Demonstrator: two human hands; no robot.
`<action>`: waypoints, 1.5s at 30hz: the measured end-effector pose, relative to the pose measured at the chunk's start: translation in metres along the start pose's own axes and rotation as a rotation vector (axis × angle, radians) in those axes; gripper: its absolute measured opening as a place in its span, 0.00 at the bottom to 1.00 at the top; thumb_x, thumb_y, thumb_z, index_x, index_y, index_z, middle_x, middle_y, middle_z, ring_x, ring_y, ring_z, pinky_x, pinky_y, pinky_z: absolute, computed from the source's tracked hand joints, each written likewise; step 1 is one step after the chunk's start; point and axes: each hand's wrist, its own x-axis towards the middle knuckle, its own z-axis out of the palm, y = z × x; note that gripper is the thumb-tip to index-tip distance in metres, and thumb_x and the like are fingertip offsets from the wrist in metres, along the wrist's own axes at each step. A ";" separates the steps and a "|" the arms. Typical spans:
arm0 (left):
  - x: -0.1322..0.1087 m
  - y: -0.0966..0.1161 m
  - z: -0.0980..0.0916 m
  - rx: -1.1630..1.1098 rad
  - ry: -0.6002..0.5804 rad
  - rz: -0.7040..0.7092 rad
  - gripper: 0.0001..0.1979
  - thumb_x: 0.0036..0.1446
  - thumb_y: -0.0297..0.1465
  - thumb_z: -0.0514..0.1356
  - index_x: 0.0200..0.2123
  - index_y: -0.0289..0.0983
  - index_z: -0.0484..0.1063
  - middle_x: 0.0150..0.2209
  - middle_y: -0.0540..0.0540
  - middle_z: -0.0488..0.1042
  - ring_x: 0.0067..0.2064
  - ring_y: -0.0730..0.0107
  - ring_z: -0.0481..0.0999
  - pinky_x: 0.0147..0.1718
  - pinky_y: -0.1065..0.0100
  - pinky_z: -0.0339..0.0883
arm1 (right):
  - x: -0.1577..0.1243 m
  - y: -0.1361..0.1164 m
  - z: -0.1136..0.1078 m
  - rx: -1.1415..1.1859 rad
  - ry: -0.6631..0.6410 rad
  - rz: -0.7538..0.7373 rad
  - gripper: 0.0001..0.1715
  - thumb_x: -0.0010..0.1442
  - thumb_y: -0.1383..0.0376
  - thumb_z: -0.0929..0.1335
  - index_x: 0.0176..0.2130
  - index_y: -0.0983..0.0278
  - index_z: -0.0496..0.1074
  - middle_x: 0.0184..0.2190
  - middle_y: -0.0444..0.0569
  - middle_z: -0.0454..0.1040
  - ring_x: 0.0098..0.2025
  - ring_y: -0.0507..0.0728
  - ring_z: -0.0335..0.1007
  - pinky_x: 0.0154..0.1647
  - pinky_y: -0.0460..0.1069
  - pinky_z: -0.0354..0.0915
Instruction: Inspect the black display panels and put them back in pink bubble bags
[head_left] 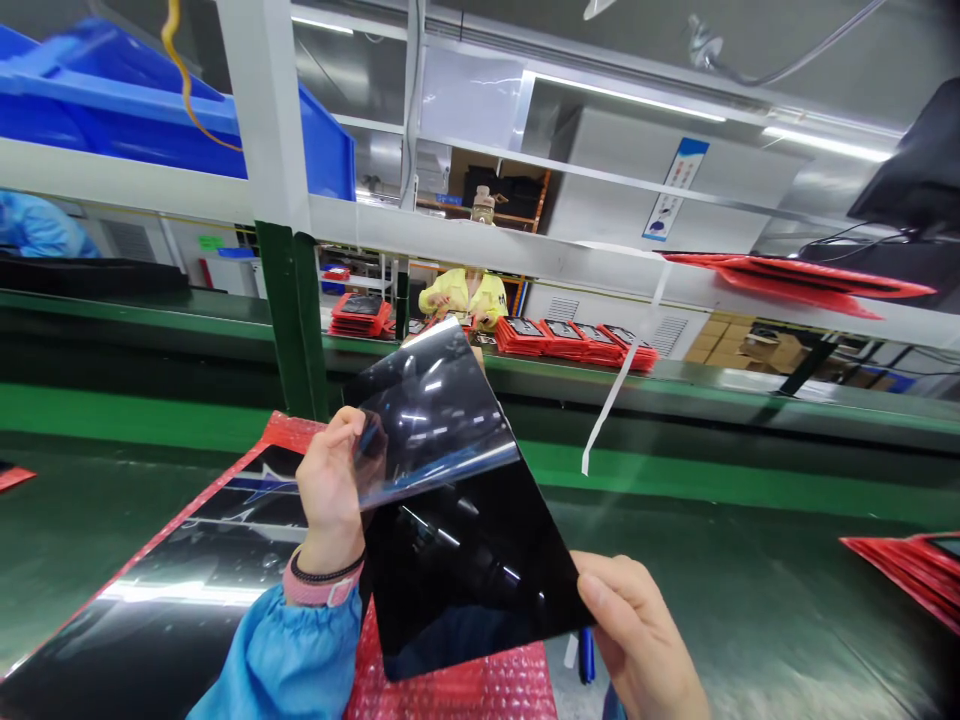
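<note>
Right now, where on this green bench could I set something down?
Bare bench lies between the right hand and the red trays at the right edge, and a smaller patch left of the glossy sheet. The middle is crowded: bubble wrap, that sheet, the left hand and the panel.

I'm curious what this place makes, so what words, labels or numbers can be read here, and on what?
Nothing here is legible.
The blue-and-white sign on the back wall: print too small and blurred to read.
The green tag at far left: blurred, unreadable.
The black panel in hand: glossy, only reflections, no lettering visible.
</note>
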 end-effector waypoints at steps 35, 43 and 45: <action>-0.029 0.009 0.008 0.107 -0.506 0.246 0.07 0.46 0.26 0.57 0.21 0.38 0.75 0.21 0.50 0.74 0.22 0.72 0.70 0.21 0.72 0.61 | 0.010 0.031 0.015 -0.513 -0.043 -0.491 0.60 0.59 0.64 0.70 0.69 0.53 0.24 0.71 0.57 0.43 0.67 0.67 0.54 0.55 0.59 0.69; -0.030 -0.002 -0.005 0.165 -0.615 0.475 0.08 0.45 0.23 0.59 0.21 0.40 0.75 0.16 0.51 0.72 0.26 0.67 0.78 0.20 0.75 0.65 | 0.010 0.023 0.009 -0.887 -0.103 -0.861 0.44 0.63 0.52 0.65 0.70 0.54 0.42 0.71 0.53 0.18 0.69 0.77 0.29 0.60 0.68 0.58; -0.031 -0.002 -0.007 0.187 -0.622 0.557 0.09 0.46 0.22 0.58 0.22 0.40 0.75 0.17 0.51 0.74 0.27 0.67 0.79 0.23 0.74 0.69 | 0.011 0.023 0.006 -0.852 -0.097 -0.920 0.42 0.64 0.47 0.61 0.69 0.56 0.46 0.72 0.55 0.24 0.69 0.76 0.30 0.62 0.68 0.55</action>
